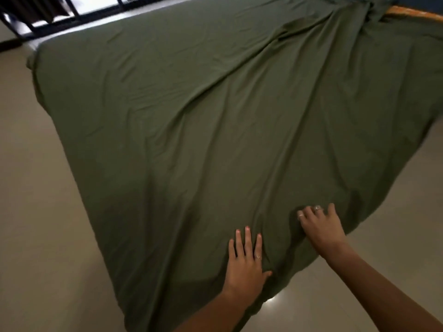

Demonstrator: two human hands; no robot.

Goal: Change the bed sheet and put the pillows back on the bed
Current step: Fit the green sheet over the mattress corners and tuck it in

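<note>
**Both your hands on the green sheet at the near corner**

Much is cut off or hard to read here. The far right end of the bed shows only a strip of orange-patterned surface past the bunched cloth, and what that strip belongs to cannot be told. At the top left, dark railings stand against bright light; whatever lies behind them is washed out. The right edge of the green sheet runs out of view, and its near corner drapes over the bed's edge, so the mattress under it is hidden. No pillow can be made out anywhere.

The sheet lies spread over nearly the whole bed, with long creases running from the bunched far right corner down toward your hands. The left side hangs down to the pale tiled floor, where a small glare spot shows just beside the near corner.

Your left hand lies flat on the sheet near that corner — fingers straight, close together and pointing away from you, thumb out to the right, a ring on one finger. Your right hand sits just beside it, further up the sheet, palm down with fingers spread wider and somewhat bent at the tips, rings on two of them. Whether those fingertips pinch a fold or only press the cloth, you cannot tell from this view. Both forearms reach in from the lower right, bare.
</note>
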